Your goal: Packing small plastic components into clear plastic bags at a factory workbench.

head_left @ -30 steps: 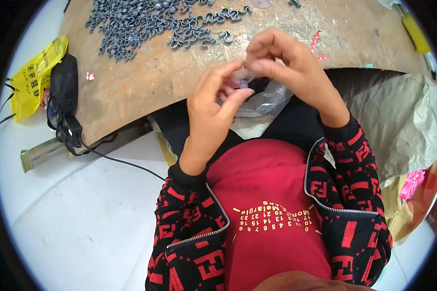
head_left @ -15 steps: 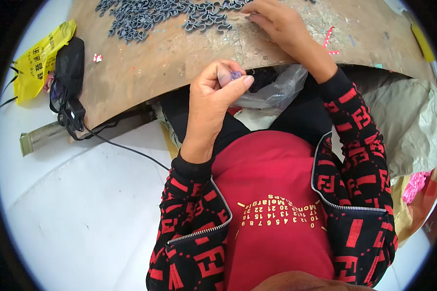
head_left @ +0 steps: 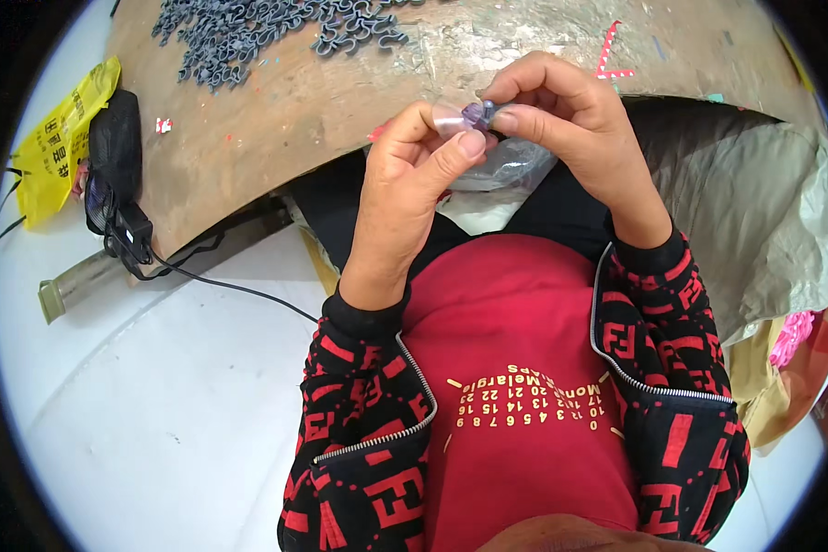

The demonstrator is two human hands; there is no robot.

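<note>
Right hand (head_left: 575, 110) has swung back, curled, pinching a grey piece (head_left: 488, 109) (left hand (head_left: 405, 170) pinches clear cup (head_left: 447, 120)).

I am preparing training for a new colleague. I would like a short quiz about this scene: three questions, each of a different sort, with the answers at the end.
1. True or false: the left hand holds a clear, cup-shaped piece.

2. Multiple choice: what is the main colour of the bag at the far left?
A) green
B) yellow
C) red

3. Fill the gap: the heaped dark grey curved pieces lie on the ____.

Key:
1. True
2. B
3. table
</note>
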